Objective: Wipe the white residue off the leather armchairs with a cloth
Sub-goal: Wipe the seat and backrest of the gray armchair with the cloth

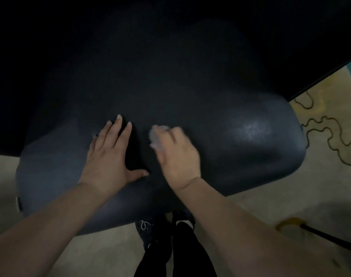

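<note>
Head view: right hand curled round pale cloth, blurred mid-wipe on dark leather armchair; left hand flat, fingers straight, bracing just beside. No residue discernible. Next, probably: steady pressure, overlapping strokes outward.

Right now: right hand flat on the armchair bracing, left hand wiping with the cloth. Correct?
Sides are swapped. In the head view the left hand lies flat on the armchair, and the right hand holds the cloth against it.
</note>
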### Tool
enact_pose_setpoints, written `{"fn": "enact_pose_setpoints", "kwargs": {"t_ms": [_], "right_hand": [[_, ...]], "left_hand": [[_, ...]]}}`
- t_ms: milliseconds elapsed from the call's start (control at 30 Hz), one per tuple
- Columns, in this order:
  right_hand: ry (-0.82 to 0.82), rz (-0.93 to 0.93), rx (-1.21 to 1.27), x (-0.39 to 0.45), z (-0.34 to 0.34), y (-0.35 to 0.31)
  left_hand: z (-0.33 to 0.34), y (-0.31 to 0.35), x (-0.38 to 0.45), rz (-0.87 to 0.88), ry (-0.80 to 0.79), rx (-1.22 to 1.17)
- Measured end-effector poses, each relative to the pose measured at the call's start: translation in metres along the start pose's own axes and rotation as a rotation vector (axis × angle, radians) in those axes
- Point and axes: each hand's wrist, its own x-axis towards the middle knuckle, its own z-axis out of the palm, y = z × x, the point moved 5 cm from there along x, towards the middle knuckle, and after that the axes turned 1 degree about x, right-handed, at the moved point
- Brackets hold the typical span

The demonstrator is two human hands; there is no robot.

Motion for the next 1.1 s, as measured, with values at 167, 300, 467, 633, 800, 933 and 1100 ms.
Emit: {"fn": "enact_pose_setpoints", "kwargs": {"t_ms": [167, 300, 467, 633, 800, 933, 1100], "right_hand": [[-0.003, -0.057, -0.184, 0.045, -0.024, 0.047], [0.147, 0.380, -0.227, 0.080, -0.071, 0.146], [0.016, 0.306, -0.191, 0.064, -0.040, 0.094], [-0.276, 0.206, 0.090, 0.045, -0.028, 0.017], [-0.183, 0.318, 0.293, 0.078, -0.101, -0.016], [-0.122, 0.348, 0.478, 0.106, -0.167, -0.062], [-0.131, 0.336, 0.571, 0.130, -0.208, -0.126]], "left_hand": [[-0.004, -0.006, 0.005, 0.025, -0.012, -0.002], [-0.005, -0.012, 0.011, 0.045, -0.042, -0.022], [-0.015, -0.010, 0.010, 0.024, -0.051, -0.080], [-0.072, -0.006, 0.002, -0.003, 0.003, -0.103], [-0.169, -0.008, -0.021, 0.033, 0.076, -0.053], [-0.261, -0.014, -0.050, -0.018, 0.230, -0.047], [-0.341, -0.046, -0.081, -0.111, 0.335, -0.010]]}}
